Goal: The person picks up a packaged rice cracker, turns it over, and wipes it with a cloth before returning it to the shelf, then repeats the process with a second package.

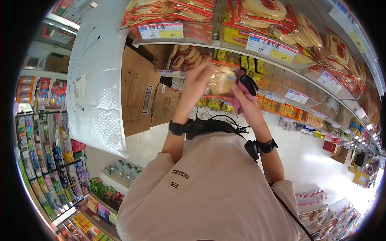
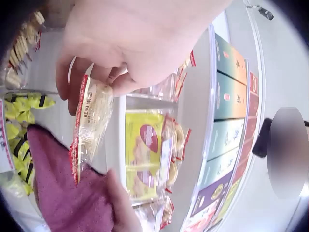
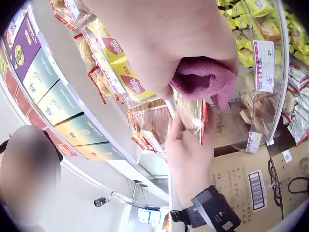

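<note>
In the head view my left hand (image 1: 197, 82) pinches a clear packet of pale, round crackers (image 1: 222, 80) with red edges. The left wrist view shows the packet (image 2: 91, 123) edge-on, hanging from the fingertips of my left hand (image 2: 125, 48). My right hand (image 1: 246, 102) grips a bunched purple cloth (image 2: 72, 188). Seen from the right wrist, the cloth (image 3: 205, 79) is tucked in the curled right hand (image 3: 169, 43), right at the packet (image 3: 190, 113). Part of the packet's lower end is hidden by cloth.
Shelf bins with cracker packets (image 1: 267, 12) and price tags (image 1: 161, 31) rise in front. Yellow packets (image 1: 249, 66) fill a lower shelf. To the left stand cardboard boxes (image 1: 138, 92) and a silvery padded sheet (image 1: 96, 88). Boxed goods (image 2: 227, 101) line another shelf.
</note>
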A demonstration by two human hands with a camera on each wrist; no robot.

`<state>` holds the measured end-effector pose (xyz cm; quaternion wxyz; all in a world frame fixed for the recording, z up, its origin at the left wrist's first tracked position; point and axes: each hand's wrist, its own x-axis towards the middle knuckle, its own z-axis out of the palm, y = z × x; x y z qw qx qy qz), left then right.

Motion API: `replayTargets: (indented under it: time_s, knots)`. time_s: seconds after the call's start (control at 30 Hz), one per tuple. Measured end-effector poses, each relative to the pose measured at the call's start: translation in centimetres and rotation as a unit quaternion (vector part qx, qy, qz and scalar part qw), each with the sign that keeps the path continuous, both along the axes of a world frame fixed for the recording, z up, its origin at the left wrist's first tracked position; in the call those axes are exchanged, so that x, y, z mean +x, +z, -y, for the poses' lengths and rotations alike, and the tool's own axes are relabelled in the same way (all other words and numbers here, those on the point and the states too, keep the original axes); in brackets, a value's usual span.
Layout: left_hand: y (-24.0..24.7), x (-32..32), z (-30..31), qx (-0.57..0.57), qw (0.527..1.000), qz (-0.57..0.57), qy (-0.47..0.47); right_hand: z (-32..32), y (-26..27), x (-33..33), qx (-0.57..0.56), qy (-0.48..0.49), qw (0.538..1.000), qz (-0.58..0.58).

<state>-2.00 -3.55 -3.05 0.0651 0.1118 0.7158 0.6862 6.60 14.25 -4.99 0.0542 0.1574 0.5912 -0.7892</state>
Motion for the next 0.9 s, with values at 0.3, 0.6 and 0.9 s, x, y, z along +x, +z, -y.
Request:
replayTargets:
  time_s: [0.3,0.6,0.9]
  knots:
    - [1.4,1.1,-0.7,0.068,0.993,0.066,-0.076,0.3,3.2,0.5,0.037,0.076,0.995,-0.054]
    - [2.5,0.6,0.0,0.069,0.988,0.076,-0.118,-1.8,3.0,0.5,0.076,-0.122,0.986,-0.083]
    - [1.1,0.6,-1.0,0.124,0.980,0.112,-0.111,-2.5,3.2,1.6,0.045,-0.018,0.998,-0.034]
